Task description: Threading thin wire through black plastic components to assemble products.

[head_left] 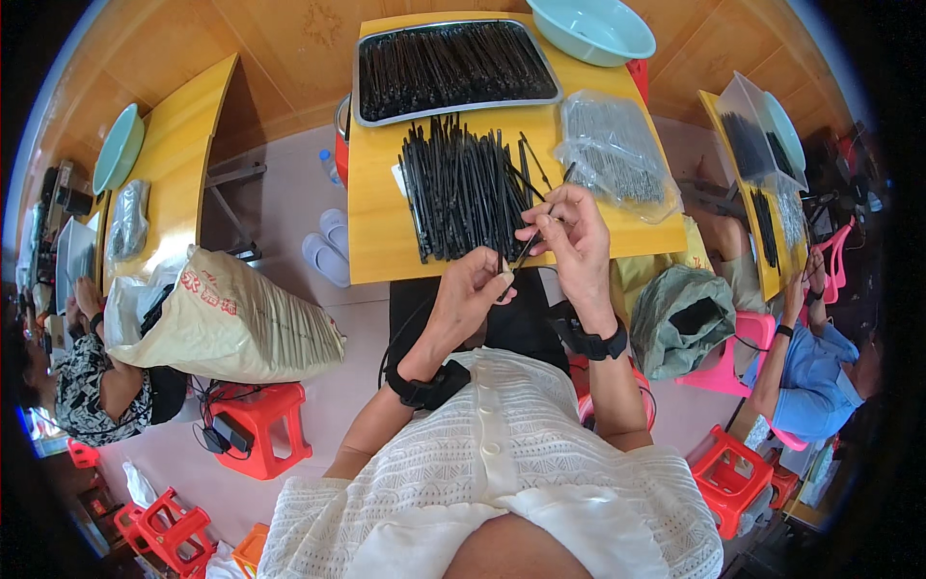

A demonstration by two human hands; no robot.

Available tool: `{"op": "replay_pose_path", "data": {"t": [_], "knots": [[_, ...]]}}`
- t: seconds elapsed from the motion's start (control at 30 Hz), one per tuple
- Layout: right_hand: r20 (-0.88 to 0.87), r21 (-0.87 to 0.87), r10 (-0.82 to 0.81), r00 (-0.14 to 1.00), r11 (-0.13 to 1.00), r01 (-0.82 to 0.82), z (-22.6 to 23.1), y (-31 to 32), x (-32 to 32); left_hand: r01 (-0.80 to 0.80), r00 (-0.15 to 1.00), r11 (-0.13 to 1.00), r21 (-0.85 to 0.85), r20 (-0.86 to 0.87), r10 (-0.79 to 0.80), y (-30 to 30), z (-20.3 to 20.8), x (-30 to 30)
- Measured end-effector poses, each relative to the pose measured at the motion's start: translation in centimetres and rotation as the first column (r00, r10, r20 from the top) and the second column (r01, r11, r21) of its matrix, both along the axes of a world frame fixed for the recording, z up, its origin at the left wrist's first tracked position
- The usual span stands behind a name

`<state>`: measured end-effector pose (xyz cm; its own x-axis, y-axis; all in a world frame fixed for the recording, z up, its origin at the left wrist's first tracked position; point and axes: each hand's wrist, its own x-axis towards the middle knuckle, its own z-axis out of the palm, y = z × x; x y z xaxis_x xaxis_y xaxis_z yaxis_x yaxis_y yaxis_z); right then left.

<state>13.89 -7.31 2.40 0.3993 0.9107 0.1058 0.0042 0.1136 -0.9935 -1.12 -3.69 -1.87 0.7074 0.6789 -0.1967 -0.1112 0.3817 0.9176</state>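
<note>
Both my hands meet just past the near edge of the yellow table (376, 232). A thin dark stick (527, 253) slants between them. My left hand (465, 301) is closed, pinching its lower end between thumb and fingers. My right hand (576, 241) pinches it higher up, with the fingers curled. Beyond my hands lies a bundle of long thin black sticks (453, 193), side by side, with a few loose ones at its right. Fingers partly hide the held stick, so its tips are hard to make out. Each wrist wears a black band.
A metal tray (363, 85) full of dark sticks stands at the back, near a pale blue basin (598, 34). At right lies a clear plastic bag (617, 145) of thin grey pieces. Two people work at side tables. A large sack (241, 318) and red stools (265, 425) stand around.
</note>
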Motion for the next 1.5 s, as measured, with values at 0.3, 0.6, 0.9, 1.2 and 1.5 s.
{"op": "replay_pose_path", "data": {"t": [0.3, 0.6, 0.9, 1.2, 1.5], "knots": [[-0.001, -0.039, 0.081, 0.997, 0.996, -0.081, 0.7, 0.0, 0.0, -0.025, 1.000, 0.999, 0.033, -0.007, 0.026, 0.0, 0.0, -0.1], [0.094, -0.064, 0.027, 0.995, 0.998, -0.021, 0.3, -0.1, -0.1, -0.001, 0.996, 0.995, 0.101, -0.092, 0.010, -0.2, -0.1, -0.2], [0.061, -0.077, -0.004, 0.998, 0.997, 0.009, -0.7, 0.1, 0.0, -0.017, 0.988, 0.979, 0.203, -0.146, 0.048, -0.2, -0.5, 0.0], [0.106, -0.046, 0.029, 0.994, 0.999, -0.025, -0.7, -0.3, -1.0, -0.077, 0.994, 0.970, 0.229, -0.053, 0.092, 1.2, 0.1, 0.7], [0.174, 0.008, -0.004, 0.985, 1.000, 0.002, -1.6, -0.1, -0.8, -0.065, 0.989, 0.967, 0.245, -0.115, 0.096, 1.1, 0.8, 0.9]]}}
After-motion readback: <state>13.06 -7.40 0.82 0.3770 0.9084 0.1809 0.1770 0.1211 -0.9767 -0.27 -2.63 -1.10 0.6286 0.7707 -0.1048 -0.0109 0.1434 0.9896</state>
